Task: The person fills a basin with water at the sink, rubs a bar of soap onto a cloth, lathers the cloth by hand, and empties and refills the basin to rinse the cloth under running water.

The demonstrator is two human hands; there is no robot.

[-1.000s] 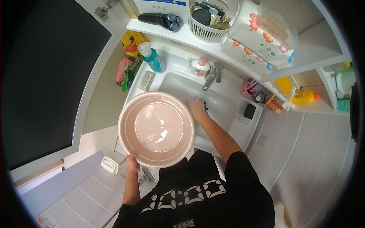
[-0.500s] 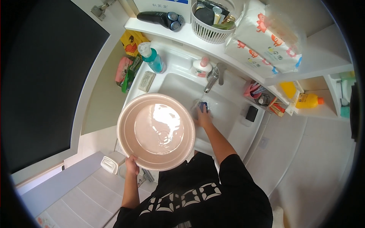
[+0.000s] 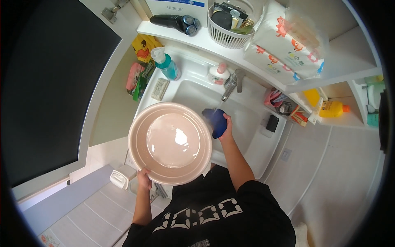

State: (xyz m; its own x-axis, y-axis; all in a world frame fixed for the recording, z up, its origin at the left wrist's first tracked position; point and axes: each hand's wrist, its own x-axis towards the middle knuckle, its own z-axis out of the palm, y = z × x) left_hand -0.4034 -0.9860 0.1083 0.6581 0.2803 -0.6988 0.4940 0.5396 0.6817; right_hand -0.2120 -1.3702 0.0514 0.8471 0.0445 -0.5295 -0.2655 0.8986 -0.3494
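Note:
My left hand (image 3: 144, 179) grips the near left rim of a round pale pink basin (image 3: 138, 162). The basin holds shiny water and overlaps the left front of the white sink (image 3: 247, 133). To its right, my right hand (image 3: 225, 127) is closed on the right side of a dark blue rounded thing (image 3: 219, 123), whose exact kind I cannot make out. It is held over the sink beside the basin's right rim, below the faucet (image 3: 231, 85). A thin stream of water falls toward it.
A teal pump bottle (image 3: 168, 68), a soap bar (image 3: 159, 89) and a white pump bottle (image 3: 218, 74) stand along the sink's edge. Above is a shelf (image 3: 177, 36) with a shaver (image 3: 175, 22), a basket (image 3: 228, 38) and tissue packs (image 3: 284, 49). A black object (image 3: 272, 123) lies on the right rim.
My right hand has come up from the sink bottom with the dark blue thing, which now shows much larger. The reflection on the basin's water has shrunk; my left hand keeps its grip.

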